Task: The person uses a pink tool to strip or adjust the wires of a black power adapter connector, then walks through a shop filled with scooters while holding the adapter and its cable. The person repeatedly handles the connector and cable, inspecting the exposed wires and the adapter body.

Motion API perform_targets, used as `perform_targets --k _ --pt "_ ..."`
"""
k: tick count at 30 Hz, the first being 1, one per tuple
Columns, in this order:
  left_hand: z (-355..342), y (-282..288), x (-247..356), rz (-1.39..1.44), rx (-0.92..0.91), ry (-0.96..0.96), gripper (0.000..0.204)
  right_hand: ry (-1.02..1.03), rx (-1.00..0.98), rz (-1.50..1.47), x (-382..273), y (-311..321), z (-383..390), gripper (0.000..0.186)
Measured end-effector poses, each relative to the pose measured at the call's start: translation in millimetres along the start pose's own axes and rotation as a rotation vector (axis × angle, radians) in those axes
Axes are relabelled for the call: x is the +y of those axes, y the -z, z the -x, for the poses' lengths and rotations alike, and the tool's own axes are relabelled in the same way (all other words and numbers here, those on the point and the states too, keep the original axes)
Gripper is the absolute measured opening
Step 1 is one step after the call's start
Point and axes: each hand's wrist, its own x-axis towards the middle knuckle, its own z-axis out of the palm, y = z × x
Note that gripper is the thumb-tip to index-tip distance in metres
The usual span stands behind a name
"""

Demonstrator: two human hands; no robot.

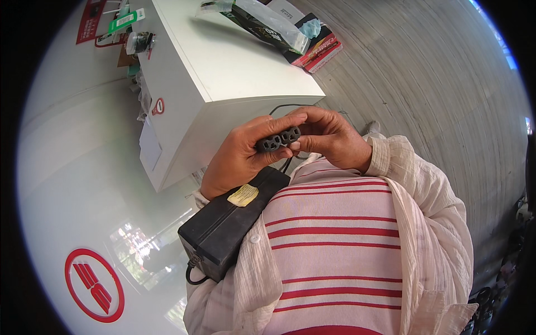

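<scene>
Two black plug connectors point(280, 139), their socket faces turned up toward me, sit side by side between my hands. My left hand point(237, 156) grips them from the left, thumb and fingers closed round them. From the right, my right hand point(334, 137) pinches the right-hand connector. Thin black cables run behind and below my hands. A black power adapter point(220, 229) with a yellowish label is tucked against my body under my left forearm, a cable looping from its lower end.
A white cabinet point(234, 72) stands just ahead, with open cardboard boxes point(318, 54) on top and small items point(139, 43) along its left side. Grey wood-look floor point(419, 72) lies right. A glossy white surface point(95, 184) with a red emblem is left. Dark objects point(491, 298) crowd the lower right.
</scene>
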Motion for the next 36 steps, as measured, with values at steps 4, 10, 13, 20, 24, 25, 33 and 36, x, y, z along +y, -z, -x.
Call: perform_targets --k 4,10,13,20,24,25,33,36 --pt "0.7 0.1 -2.4 0.009 0.000 -0.012 0.054 0.003 -0.001 -0.002 2.2 0.2 -0.2 0.025" --pt "1.8 0.7 -2.8 0.021 -0.003 -0.010 0.055 0.016 0.005 0.006 4.0 -1.1 0.0 0.025" --pt "1.4 0.5 -3.5 0.024 -0.006 -0.016 0.055 0.024 0.012 0.001 5.0 -1.5 0.4 0.025" --pt "3.3 0.8 -4.4 0.029 -0.009 -0.020 0.053 0.013 0.011 -0.001 6.2 -2.0 1.3 0.024" --pt "3.9 1.4 -5.8 0.039 -0.019 -0.018 0.053 0.025 0.005 0.009 7.7 -2.6 0.9 0.024" --pt "4.0 1.9 -5.7 0.034 -0.023 -0.019 0.053 0.023 0.006 0.011 7.3 -3.0 0.8 0.024" --pt "5.4 3.3 -6.2 0.028 -0.038 -0.015 0.053 0.020 -0.001 0.004 9.6 -2.5 0.9 0.023" --pt "5.5 5.8 -4.8 -0.019 -0.057 -0.053 0.047 0.018 -0.002 0.007 8.4 -3.8 1.3 0.023"
